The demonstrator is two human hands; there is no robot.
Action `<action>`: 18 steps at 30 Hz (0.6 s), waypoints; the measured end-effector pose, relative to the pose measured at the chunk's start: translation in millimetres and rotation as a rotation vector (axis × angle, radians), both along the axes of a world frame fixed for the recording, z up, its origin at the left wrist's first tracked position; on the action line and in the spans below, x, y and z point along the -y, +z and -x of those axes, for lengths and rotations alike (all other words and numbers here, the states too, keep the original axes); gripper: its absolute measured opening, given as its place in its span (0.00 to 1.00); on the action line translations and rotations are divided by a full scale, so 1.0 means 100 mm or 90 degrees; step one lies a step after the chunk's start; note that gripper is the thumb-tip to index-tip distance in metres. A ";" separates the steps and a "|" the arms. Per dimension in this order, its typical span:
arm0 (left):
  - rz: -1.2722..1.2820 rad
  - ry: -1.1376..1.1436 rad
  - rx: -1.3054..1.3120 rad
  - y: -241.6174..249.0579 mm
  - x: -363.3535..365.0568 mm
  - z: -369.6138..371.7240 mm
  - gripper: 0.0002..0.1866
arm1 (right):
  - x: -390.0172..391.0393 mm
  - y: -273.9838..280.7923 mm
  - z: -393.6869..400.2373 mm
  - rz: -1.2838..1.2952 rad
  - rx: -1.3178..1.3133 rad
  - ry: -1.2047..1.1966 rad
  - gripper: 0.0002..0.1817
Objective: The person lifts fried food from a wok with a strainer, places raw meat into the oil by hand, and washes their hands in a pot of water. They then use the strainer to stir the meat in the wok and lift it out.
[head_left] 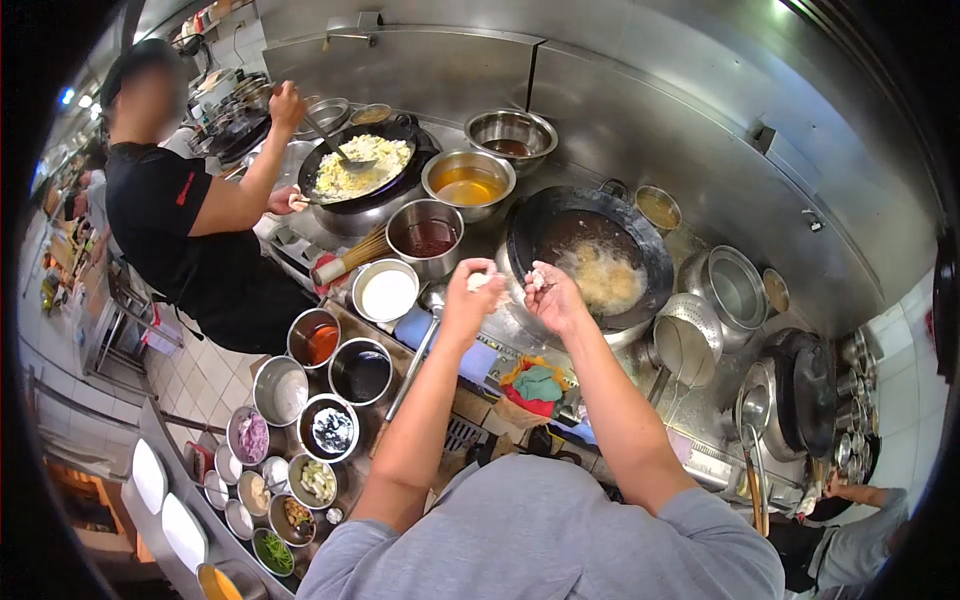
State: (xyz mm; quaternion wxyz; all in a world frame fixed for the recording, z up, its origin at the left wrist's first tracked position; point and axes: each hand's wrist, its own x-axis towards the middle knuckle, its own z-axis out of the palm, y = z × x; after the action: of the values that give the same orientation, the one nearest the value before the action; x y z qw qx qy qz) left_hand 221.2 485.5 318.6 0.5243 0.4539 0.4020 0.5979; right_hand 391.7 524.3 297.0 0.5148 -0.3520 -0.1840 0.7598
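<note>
Both arms reach forward over the near edge of the stove. My left hand [477,295] has its fingers curled around a pale, whitish piece, left of the frying wok. Close beside it, my right hand [550,293] pinches a small whitish lump between thumb and fingers. The hands are apart. Just beyond my right hand, a large dark wok [537,215] holds dark oil, where pale golden pieces [603,276] bubble and foam. A steel bowl of white powder or liquid [386,291] stands to the left of my left hand.
A co-worker in black [215,230] stirs food in another wok [408,128] with a ladle. Bowls of sauces [428,236] stand between the woks. Ingredient bowls [313,481] fill the lower left. A strainer [686,350] lies right of the wok, and a steel wall [640,110] rises behind.
</note>
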 end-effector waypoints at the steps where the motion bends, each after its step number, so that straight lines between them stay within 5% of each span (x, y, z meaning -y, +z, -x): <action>1: 0.057 -0.038 0.157 -0.01 0.03 0.03 0.10 | 0.03 0.03 -0.06 0.004 -0.095 0.040 0.12; 5: 0.121 -0.099 0.362 -0.23 0.11 0.21 0.08 | 0.08 0.17 -0.29 0.033 -0.171 0.030 0.25; 9: 0.175 -0.051 0.394 -0.48 0.35 0.34 0.07 | 0.20 0.26 -0.72 -0.010 -0.209 -0.011 0.21; 13: 0.201 -0.009 0.409 -0.80 0.62 0.56 0.09 | 0.46 0.39 -1.05 -0.056 0.222 -0.194 0.19; 18: 0.235 0.028 0.602 -1.01 0.80 0.79 0.10 | 0.44 0.27 -1.38 -0.169 0.274 -0.070 0.11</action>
State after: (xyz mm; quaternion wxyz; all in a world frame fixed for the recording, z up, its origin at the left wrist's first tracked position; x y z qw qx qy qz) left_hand 141.8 405.1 217.7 0.7079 0.0245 0.2293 0.6677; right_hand 529.9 480.7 324.4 0.5458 -0.4445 -0.3681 0.6074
